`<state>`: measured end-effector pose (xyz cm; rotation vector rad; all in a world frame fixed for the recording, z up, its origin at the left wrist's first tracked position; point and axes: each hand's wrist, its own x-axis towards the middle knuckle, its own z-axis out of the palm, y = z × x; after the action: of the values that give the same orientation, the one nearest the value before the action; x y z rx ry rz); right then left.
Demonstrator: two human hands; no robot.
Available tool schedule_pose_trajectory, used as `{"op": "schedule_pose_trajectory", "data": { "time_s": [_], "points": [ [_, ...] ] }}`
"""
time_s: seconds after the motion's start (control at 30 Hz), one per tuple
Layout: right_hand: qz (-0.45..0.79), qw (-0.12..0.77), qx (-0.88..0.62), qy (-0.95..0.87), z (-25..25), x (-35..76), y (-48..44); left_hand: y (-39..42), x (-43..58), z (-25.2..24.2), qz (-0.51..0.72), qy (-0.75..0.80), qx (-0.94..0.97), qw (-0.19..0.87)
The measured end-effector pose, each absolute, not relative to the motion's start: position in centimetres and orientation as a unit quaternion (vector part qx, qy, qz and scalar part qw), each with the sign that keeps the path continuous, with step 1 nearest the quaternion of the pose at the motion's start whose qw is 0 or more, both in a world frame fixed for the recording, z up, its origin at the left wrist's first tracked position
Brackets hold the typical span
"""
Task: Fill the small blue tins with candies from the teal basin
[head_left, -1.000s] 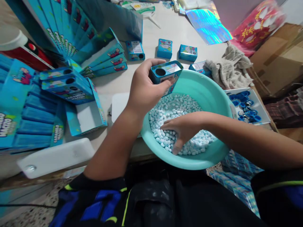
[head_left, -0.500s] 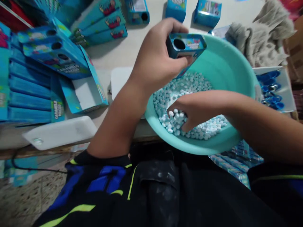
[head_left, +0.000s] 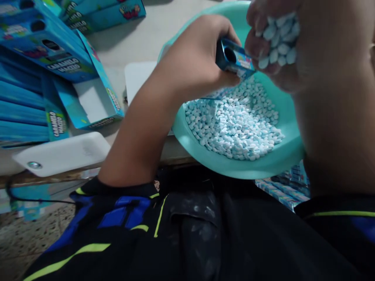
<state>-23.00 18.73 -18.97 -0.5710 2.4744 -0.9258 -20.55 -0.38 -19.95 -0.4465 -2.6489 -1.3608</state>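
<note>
My left hand (head_left: 205,58) is wrapped round a small blue box (head_left: 238,58) with a dark round hole in its upper face. It holds the box over a turquoise basin (head_left: 234,168). Small pale blue and white candies (head_left: 240,128) lie heaped in the bottom of the basin. My right hand (head_left: 278,50) is raised beside the box, fingers curled round a handful of candies (head_left: 281,41). Its fingertips are close to the box's right end; whether they touch it cannot be made out.
Stacked blue boxes (head_left: 26,101) and an open blue carton (head_left: 90,101) stand at the left. A white plastic device (head_left: 64,154) lies at the table's front edge. Striped blue packs (head_left: 281,189) show below the basin.
My right hand has come up out of the heap with a handful of candies, to beside the box. The view has shifted, and the cloths and blue items at the right are out of sight.
</note>
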Motion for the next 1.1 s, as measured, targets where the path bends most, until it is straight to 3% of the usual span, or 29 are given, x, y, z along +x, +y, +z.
{"op": "schedule_pose_trajectory", "data": {
  "time_s": [0.2, 0.33, 0.47, 0.67, 0.83, 1.1],
  "points": [
    [-0.418, 0.124, -0.157, 0.886, -17.8, -23.5, 15.7, 0.1, -19.9, -19.2, -0.449, -0.877, -0.167, -0.031],
    [-0.584, 0.034, -0.106, 0.804, -17.3, -24.0, 13.8, 0.1, -20.2, -19.2, -0.433, -0.886, -0.165, -0.019],
    [-0.708, 0.042, -0.139, 0.691, -17.2, -23.6, 13.4, -0.1, -20.1, -19.1, -0.46, -0.874, -0.152, -0.023],
    [-0.687, 0.046, -0.18, 0.702, -17.0, -23.8, 13.8, -0.2, -19.8, -19.5, -0.501, -0.851, -0.155, 0.004],
    [-0.469, 0.021, -0.212, 0.857, -17.2, -23.9, 14.1, -0.1, -19.7, -19.8, -0.499, -0.851, -0.158, 0.041],
    [-0.566, -0.038, -0.204, 0.798, -17.1, -23.4, 14.3, -0.6, -20.4, -20.0, -0.497, -0.85, -0.155, 0.084]
  ]
}}
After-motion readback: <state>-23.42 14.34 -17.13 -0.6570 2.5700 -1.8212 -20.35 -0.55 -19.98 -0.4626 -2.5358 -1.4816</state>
